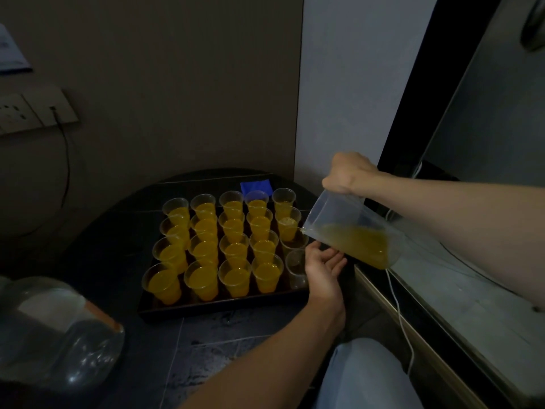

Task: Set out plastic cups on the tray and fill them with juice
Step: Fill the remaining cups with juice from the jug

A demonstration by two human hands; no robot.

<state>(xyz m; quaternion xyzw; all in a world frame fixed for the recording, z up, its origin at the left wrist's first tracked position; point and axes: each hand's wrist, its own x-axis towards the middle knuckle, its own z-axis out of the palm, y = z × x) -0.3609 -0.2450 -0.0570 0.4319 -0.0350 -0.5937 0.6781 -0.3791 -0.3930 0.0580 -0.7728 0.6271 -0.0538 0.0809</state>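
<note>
A dark tray [206, 309] on a dark table carries several clear plastic cups [203, 278] holding orange juice. In its right column two cups look empty: one [295, 243] under the jug's lip and one [296, 268] nearer me. My right hand [348, 174] grips the top of a clear jug [354, 231], tilted left with its lip over the right column. Orange juice lies in the jug's lower side. My left hand [324, 265] is beside the right-column cups, fingers loosely bent, touching or nearly touching the cup below the jug.
A large clear bottle [59, 329] lies at the lower left on the table. A blue packet [256, 187] sits behind the tray. Wall sockets [32, 109] with a cable are at the left. A ledge with a white cable [404, 329] runs along the right. My knee [362, 376] is below.
</note>
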